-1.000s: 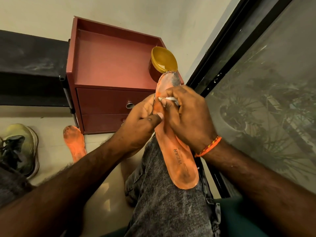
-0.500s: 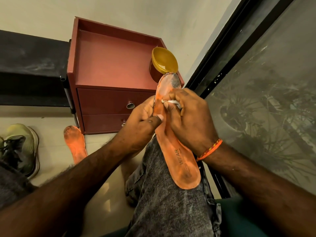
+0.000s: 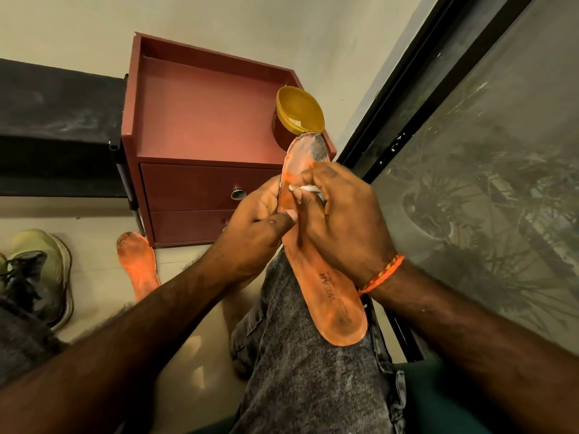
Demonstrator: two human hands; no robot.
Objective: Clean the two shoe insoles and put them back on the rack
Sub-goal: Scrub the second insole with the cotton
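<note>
Since 1 s ago the right hand [image 3: 341, 220] has slid a little up the insole [image 3: 326, 292] toward its far, toe end, w/ the white rag [image 3: 308, 188] moving along under the fingertips; the left hand [image 3: 260, 220] and the insole look about where they were. Right hand's fingers are curled tight on the rag, pressing it onto the insole's top face just near of the grey, whitish-smeared toe patch. Left hand grips the insole's left edge at about the same height, thumb lying across the orange face, other fingers hidden behind it. Insole rests lengthwise on the grey-jeaned knee [image 3: 313, 386], heel end near, toe end far & pointing at the yellow tub [image 3: 299, 114], which sits at the near right corner of the red cabinet [image 3: 200, 126] top. "WEAR" print shows on the heel half, clear of both hands. Second insole [image 3: 138, 264] lies on the floor, left of the knee, by the cabinet's near left corner, partly behind the left forearm. Green shoe [image 3: 47, 274] sits at the left edge. Window [image 3: 485, 151] fills the right side.
</note>
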